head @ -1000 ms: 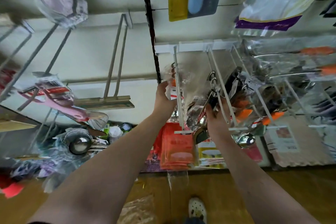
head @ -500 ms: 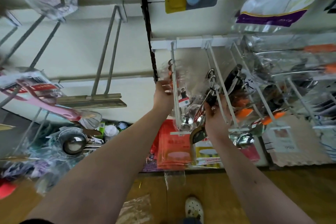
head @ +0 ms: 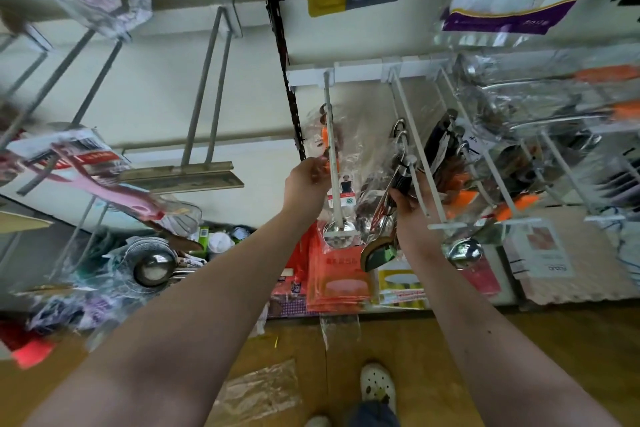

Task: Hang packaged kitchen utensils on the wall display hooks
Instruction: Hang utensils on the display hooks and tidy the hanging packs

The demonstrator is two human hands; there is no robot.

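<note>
A white wire hook (head: 331, 156) juts from the white wall rail (head: 360, 70). A clear-wrapped steel ladle (head: 337, 229) with an orange grip hangs against this hook. My left hand (head: 306, 184) pinches the ladle's clear wrapper beside the hook. My right hand (head: 407, 211) grips a bundle of packaged metal utensils (head: 384, 215) with black handles, held up at the neighbouring white hook (head: 417, 184). A dark green spatula head (head: 375, 255) dangles below that bundle.
More packed ladles and orange-handled tools (head: 512, 163) crowd the hooks to the right. An empty grey double hook (head: 207, 104) sticks out at left, with pink utensils (head: 114, 184) and steel bowls (head: 152, 263) beyond. Red packages (head: 341, 274) hang below. Plastic wrap (head: 259, 395) lies on the wooden floor.
Both hands have shifted slightly downward along the hooks. The wrapped ladle now hangs lower, its bowl near the hook's tip. The right hand's bundle stays at the second hook.
</note>
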